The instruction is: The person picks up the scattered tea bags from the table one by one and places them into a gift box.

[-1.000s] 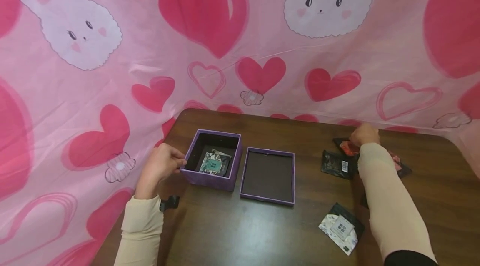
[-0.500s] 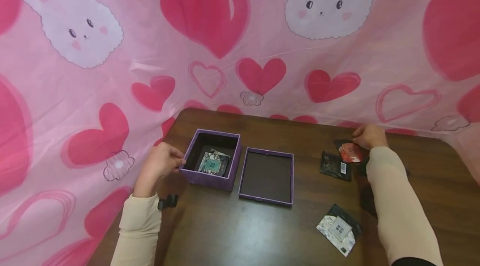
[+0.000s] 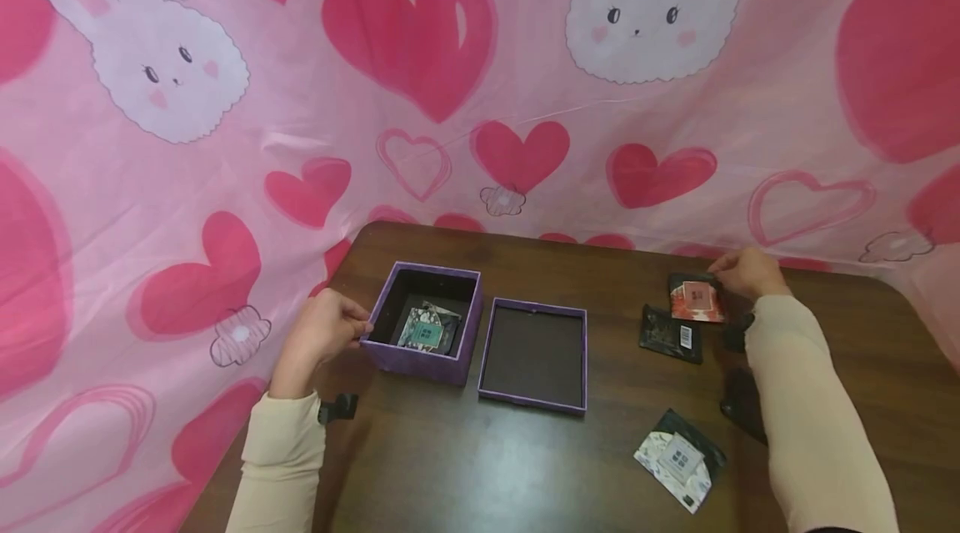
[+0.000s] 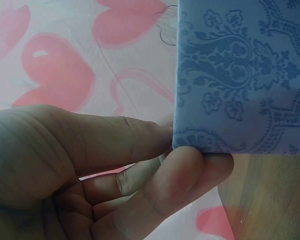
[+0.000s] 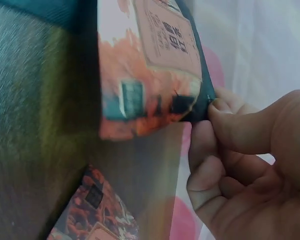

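My left hand [image 3: 358,324] grips the left wall of an open purple box [image 3: 420,362]; in the left wrist view its thumb and fingers [image 4: 140,135] pinch the patterned box corner [image 4: 240,75]. A teal-labelled packet [image 3: 426,329] lies inside the box. At the table's far right, my right hand [image 3: 722,270] pinches the edge of a red packet [image 3: 697,302]. The right wrist view shows that red packet [image 5: 150,65] tilted, caught between thumb and forefinger [image 5: 217,107].
The purple lid [image 3: 534,354] lies upturned beside the box. A black barcoded packet [image 3: 670,334] and a white packet [image 3: 678,460] lie on the brown table [image 3: 480,466]. Another red packet [image 5: 97,215] lies below the held one. Pink heart cloth [image 3: 450,99] surrounds the table.
My right hand has shifted slightly right and drawn the red packet out from the pile, so its face now shows. The left hand stays on the box.
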Available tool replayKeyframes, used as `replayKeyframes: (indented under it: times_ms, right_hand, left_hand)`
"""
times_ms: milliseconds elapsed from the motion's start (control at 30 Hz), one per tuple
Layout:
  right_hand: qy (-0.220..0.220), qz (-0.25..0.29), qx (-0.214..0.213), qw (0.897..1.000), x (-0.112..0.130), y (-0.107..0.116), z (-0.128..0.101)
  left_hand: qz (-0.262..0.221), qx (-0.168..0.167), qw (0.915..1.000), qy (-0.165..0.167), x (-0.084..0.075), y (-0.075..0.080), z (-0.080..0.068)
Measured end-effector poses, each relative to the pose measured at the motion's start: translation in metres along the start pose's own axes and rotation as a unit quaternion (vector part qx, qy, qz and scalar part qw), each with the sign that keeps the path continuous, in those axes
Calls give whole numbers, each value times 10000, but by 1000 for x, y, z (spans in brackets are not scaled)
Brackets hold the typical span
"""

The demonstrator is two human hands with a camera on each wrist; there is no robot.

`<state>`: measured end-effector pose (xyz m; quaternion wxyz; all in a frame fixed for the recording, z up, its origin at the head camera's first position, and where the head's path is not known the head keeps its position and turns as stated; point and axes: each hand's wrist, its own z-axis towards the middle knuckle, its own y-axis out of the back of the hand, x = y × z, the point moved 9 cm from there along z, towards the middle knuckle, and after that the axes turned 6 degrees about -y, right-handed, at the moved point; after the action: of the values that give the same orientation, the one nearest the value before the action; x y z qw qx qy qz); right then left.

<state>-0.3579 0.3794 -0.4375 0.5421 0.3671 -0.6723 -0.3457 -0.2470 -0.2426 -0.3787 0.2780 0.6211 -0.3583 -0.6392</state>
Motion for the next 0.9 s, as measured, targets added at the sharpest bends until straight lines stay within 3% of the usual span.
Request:
replayKeyframes:
  times_ms: [233,433,700,900]
  right_hand:
    - [-146,711,337,9968,-5,11,-11]
    - [-15,666,119,9977,10,38,-19]
    - [-281,1478,-235,9883,20,67,-32]
    - [-490,1951,-239,9793,22,67,-36]
  left_hand:
    - [-11,-4,10000,4,-1,0,2]
    - [-24,-32,10000,-11,0,0,1]
    - [-47,57,10000,63,3,0,0]
    - [-60,59,10000,25,3,-1,1]
